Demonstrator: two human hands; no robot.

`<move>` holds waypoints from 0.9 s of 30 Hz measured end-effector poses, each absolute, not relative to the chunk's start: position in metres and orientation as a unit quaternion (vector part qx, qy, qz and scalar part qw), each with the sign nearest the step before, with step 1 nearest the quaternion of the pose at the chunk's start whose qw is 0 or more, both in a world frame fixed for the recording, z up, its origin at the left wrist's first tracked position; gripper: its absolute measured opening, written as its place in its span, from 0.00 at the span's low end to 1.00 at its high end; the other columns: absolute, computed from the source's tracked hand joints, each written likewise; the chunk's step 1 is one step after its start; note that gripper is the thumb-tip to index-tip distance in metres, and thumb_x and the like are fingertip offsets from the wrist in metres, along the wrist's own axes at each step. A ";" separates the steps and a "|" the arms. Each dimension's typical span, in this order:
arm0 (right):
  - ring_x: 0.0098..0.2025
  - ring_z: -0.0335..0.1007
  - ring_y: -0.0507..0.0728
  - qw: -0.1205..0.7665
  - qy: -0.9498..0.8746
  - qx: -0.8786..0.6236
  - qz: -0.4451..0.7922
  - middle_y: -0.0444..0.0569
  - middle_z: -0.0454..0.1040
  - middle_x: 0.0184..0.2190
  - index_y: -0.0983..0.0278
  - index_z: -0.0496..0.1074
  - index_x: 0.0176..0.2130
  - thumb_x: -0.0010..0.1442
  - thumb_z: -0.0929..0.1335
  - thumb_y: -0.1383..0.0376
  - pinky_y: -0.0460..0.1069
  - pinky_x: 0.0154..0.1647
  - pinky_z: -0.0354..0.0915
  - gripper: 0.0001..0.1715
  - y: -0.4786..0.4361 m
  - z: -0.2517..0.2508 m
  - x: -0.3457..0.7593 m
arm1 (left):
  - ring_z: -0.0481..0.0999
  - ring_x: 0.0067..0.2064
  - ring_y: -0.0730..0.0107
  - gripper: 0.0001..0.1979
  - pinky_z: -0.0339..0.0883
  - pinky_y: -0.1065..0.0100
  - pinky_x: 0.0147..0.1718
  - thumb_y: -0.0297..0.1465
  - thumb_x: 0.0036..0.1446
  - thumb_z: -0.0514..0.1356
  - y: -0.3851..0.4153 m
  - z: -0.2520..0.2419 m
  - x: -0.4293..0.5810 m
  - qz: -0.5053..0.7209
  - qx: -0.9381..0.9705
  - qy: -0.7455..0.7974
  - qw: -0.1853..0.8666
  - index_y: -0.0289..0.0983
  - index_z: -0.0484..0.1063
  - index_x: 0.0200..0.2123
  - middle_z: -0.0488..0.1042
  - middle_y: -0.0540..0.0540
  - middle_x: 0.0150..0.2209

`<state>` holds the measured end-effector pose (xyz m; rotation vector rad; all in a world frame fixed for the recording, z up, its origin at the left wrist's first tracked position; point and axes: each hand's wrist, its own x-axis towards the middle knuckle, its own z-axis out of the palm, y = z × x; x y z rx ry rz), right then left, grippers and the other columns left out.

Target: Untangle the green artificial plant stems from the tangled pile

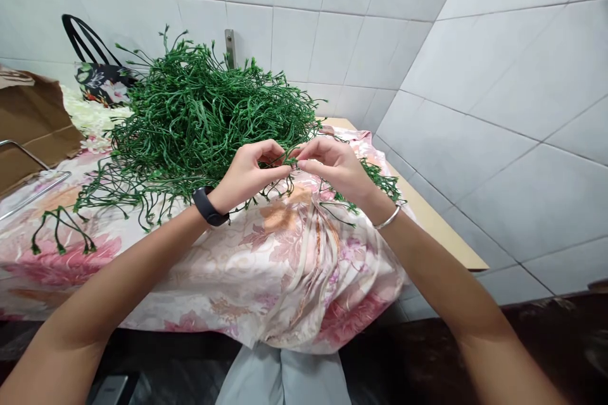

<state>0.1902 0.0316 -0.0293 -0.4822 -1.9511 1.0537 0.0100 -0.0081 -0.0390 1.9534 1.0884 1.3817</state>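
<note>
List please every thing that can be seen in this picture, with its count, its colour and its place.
green stem pile: one heap, green, on the cloth, left of centre
green stem: one, green, pinched between both hands
loose stems: a few, green, left on the cloth
floral cloth: one, pink and cream, over the table
table: one, light wood, edge bare at right
bag: one, black with flowers, against the back wall
cardboard: one, brown, far left
wall tiles: many, white, behind and right
left hand: one, black wristband
right hand: one, silver bangle

Both hands, left [249, 171] and right [332, 168], meet fingertip to fingertip, pinching.
</note>
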 end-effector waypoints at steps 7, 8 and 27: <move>0.44 0.69 0.54 0.430 -0.811 -0.195 0.345 0.48 0.71 0.38 0.65 0.67 0.36 0.52 0.69 0.61 0.52 0.48 0.66 0.12 0.030 -0.026 0.191 | 0.65 0.30 0.76 0.05 0.60 0.73 0.29 0.30 0.49 0.60 -0.006 -0.036 0.005 0.512 0.736 0.391 0.208 0.33 0.69 0.29 0.68 0.49 0.27; 0.44 0.69 0.54 0.424 -0.814 -0.196 0.345 0.48 0.71 0.39 0.65 0.68 0.37 0.51 0.70 0.60 0.52 0.48 0.66 0.14 0.030 -0.027 0.191 | 0.66 0.31 0.75 0.06 0.60 0.73 0.30 0.30 0.49 0.59 -0.006 -0.036 0.005 0.505 0.741 0.386 0.216 0.33 0.70 0.31 0.69 0.48 0.29; 0.21 0.52 0.44 0.284 -0.846 -0.252 0.375 0.40 0.62 0.19 0.69 0.70 0.34 0.53 0.68 0.57 0.43 0.18 0.48 0.16 0.035 -0.028 0.194 | 0.62 0.34 0.71 0.07 0.56 0.70 0.35 0.29 0.59 0.51 -0.008 -0.048 0.012 0.352 0.862 0.365 -0.013 0.33 0.66 0.33 0.66 0.47 0.30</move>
